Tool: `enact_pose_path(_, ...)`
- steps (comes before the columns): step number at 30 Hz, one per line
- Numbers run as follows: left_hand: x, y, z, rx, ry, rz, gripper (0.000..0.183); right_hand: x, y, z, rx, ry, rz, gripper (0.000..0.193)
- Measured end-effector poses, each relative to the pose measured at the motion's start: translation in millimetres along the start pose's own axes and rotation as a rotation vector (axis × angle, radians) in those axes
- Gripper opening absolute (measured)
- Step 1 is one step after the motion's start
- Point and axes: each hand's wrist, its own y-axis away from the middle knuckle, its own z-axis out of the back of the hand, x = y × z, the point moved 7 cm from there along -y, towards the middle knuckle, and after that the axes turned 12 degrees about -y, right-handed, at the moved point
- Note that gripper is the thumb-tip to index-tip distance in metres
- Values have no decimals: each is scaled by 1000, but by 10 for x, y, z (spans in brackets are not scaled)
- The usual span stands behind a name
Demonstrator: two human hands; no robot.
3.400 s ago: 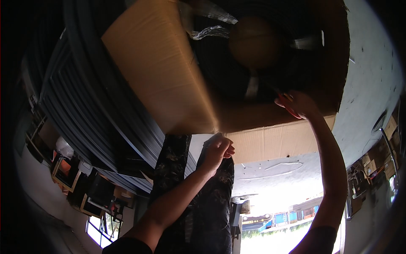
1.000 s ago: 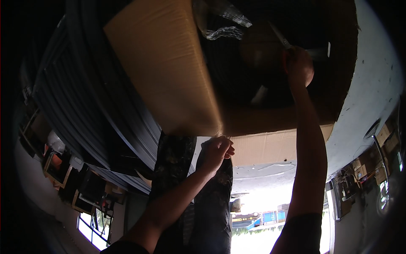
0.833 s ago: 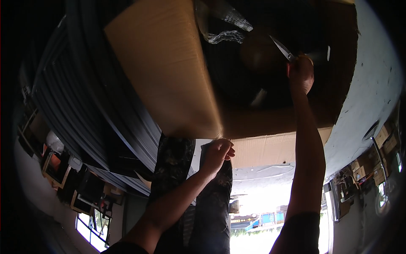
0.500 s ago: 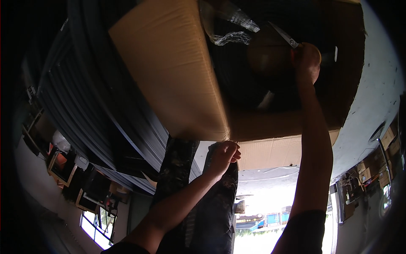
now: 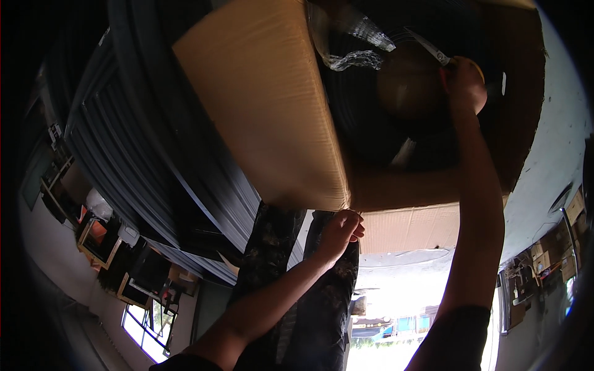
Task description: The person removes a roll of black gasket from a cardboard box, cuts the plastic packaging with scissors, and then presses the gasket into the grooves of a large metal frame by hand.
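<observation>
A large open cardboard box stands in front of me, with one flap folded out to the left. Inside it lies a dark coil of ringed strip or tubing, poorly lit. Crumpled clear plastic hangs at the coil's upper left. My right hand reaches over the box, closed around the handles of a pair of scissors; the blades point up and left over the coil. Just below the box's near corner, my left hand is closed with curled fingers; whatever it holds, if anything, is hidden.
Stacked grey ribbed coils or strips rise at the left, close to the flap. My legs are under the near edge of the box. Pale floor lies to the right. Shelves with boxes stand at the far right.
The whole view has shifted, so everything appears a little farther right and lower. Both hands keep their grip and place relative to the box; the scissors stay over the coil.
</observation>
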Motion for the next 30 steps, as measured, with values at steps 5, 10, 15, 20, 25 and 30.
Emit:
enact_pose_path(5,63,-5,15,-21,-30,1,26,-134,478,249,83,-49,-18,29)
enact_pose_path(10,80,21,105,-117,-37,-132,23,205,1232,1422,-16,-568,237,25)
enact_pose_path(15,-547,668,400,-521,-560,-497,49,528,2590,1953,688,-1053,-183,17)
enact_pose_path(20,-1688,1692,-91,-413,-1254,-1105,89,730,3578,2787,998,-1523,-517,9)
enact_pose_path(25,-1602,2257,-564,57,-1101,-1411,29,781,3766,3501,870,-1702,-372,20)
enact_pose_path(30,-664,2572,401,40,-73,-714,22,275,3902,3523,707,-1667,-604,20)
